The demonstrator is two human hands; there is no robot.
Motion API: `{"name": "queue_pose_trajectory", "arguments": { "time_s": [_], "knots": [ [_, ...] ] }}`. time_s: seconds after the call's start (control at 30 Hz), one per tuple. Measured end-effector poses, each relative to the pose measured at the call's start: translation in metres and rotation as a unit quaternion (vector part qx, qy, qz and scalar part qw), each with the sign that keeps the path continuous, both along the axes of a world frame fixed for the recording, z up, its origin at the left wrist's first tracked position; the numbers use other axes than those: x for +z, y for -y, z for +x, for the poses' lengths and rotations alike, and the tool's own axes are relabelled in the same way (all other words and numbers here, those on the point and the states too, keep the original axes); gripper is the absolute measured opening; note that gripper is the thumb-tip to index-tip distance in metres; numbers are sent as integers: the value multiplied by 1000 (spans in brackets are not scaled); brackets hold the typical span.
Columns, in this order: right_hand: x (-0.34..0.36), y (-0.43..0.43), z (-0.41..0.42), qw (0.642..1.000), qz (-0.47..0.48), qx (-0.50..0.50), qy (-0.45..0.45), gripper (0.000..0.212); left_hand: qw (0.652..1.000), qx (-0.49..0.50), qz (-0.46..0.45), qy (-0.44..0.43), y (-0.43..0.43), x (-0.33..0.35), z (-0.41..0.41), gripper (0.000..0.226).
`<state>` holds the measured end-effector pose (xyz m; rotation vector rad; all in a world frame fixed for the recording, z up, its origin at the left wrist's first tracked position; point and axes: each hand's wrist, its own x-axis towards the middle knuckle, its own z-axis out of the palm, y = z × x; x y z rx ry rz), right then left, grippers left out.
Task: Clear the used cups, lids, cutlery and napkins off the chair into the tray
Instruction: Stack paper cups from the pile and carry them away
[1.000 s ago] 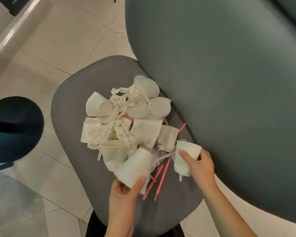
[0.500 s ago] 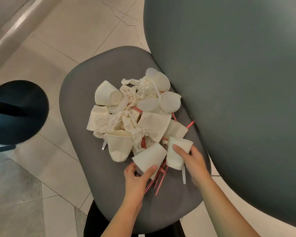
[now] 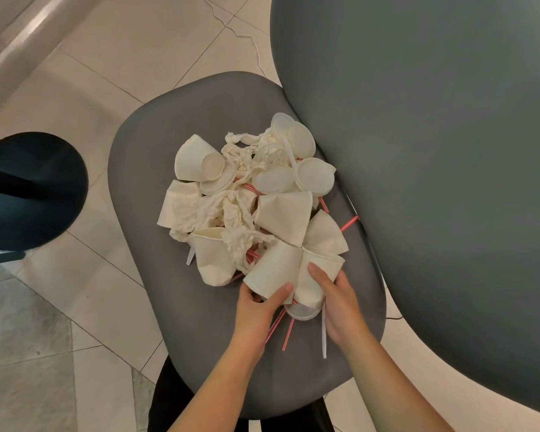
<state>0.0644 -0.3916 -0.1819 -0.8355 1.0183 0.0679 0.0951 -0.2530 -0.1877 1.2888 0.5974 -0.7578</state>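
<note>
A heap of white paper cups, round lids, crumpled napkins and red-striped straws lies on a grey chair seat. My left hand grips a paper cup lying on its side at the near edge of the heap. My right hand grips a second paper cup, mouth up, right beside the first; the two cups touch. A white plastic utensil lies under my right hand. No tray is in view.
A large grey-green round tabletop overhangs the seat's right side. A dark round stool stands at the left over a beige tiled floor. The near part of the seat is bare.
Both hands have moved towards each other, so the two cups now touch. The left cup has come down closer to the heap.
</note>
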Motion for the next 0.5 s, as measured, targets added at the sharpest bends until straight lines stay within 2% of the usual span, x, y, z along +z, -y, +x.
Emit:
{"name": "queue_pose_trajectory", "arguments": {
  "time_s": [0.17, 0.27, 0.5],
  "knots": [
    [-1, -8, 0, 994, 75, -74, 25, 62, 996, 33, -77, -21, 7, 2, 3, 74],
    [-2, -6, -4, 990, 104, -89, 35, 56, 998, 21, -62, -24, 10, 2, 5, 75],
    [-3, -15, -19, 992, 116, -50, 10, 55, 998, 18, -19, -50, 5, 1, -12, 68]
  ]
}}
